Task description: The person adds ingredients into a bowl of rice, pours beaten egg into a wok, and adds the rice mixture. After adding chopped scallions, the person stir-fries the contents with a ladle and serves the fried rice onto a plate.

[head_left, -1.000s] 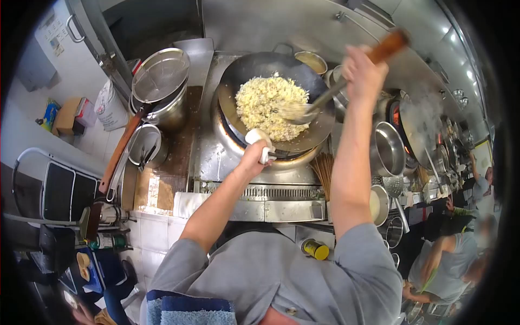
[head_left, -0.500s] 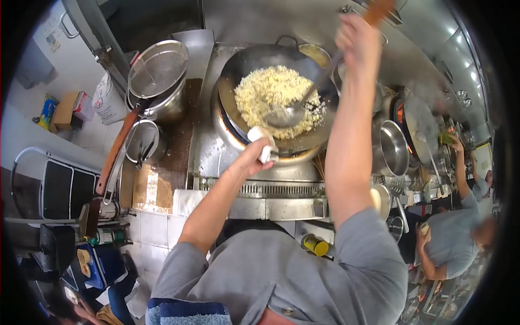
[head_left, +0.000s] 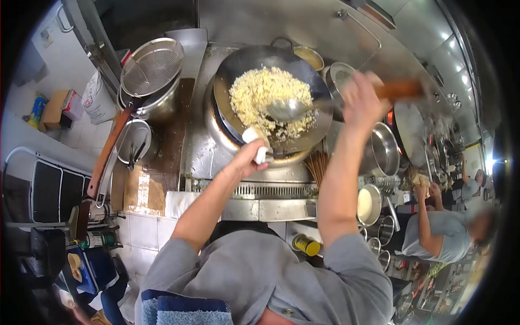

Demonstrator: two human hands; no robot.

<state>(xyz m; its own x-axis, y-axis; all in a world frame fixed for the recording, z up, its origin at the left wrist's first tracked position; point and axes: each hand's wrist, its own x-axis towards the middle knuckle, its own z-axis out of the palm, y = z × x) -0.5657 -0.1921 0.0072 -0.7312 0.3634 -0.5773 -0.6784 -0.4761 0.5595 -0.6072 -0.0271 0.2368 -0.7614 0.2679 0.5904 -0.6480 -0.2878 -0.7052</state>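
A large dark wok (head_left: 230, 59) sits on the stove burner, with yellow-white fried rice (head_left: 260, 89) in it. My left hand (head_left: 250, 160) is closed round a folded white cloth (head_left: 260, 154) at the wok's near rim; the handle under it is mostly hidden. Slightly blurred, my right hand (head_left: 362, 105) grips a long ladle by its brown wooden handle (head_left: 401, 90), to the right of the wok. The ladle's metal bowl (head_left: 291, 109) rests among the rice at the right of the heap.
To the left, a round mesh strainer (head_left: 151, 67) lies over a metal pot, with a smaller pot (head_left: 135, 142) nearer me. Bamboo sticks (head_left: 316, 167) stand right of the burner, near a steel pot (head_left: 383, 149). A co-worker (head_left: 433, 233) stands further right.
My right hand has come down and nearer me, and the ladle's handle has swung from steeply raised to nearly level. The bowl shifted slightly in the rice. My left hand keeps its grip.
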